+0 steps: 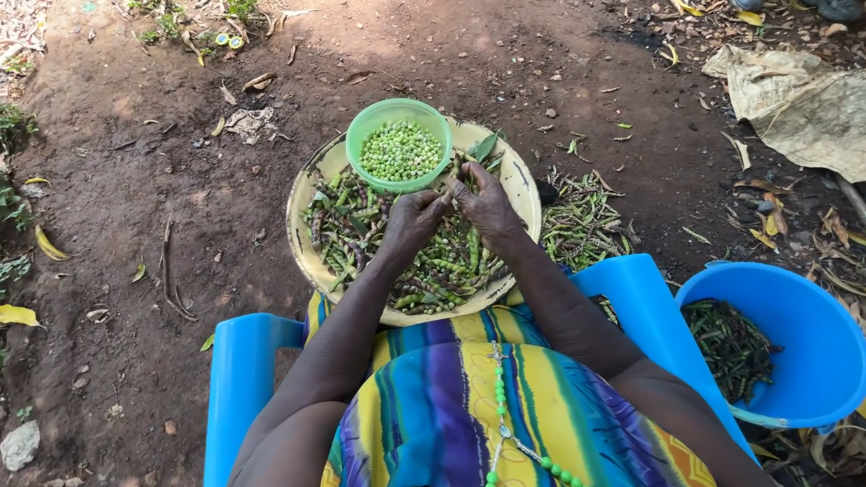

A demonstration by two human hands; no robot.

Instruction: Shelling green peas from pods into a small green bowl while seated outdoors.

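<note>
Together left hand point(413, 218) and right hand point(486, 207) pinch pod point(449, 196) over round tray point(302, 193), beside green bowl point(399, 145).

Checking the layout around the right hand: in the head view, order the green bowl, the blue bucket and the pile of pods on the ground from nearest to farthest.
From the right hand:
1. Green bowl of shelled peas, just ahead and left, on the tray.
2. Pile of pods on the ground, to the right, beyond the tray's rim.
3. Blue bucket, far right, beside the chair.
</note>
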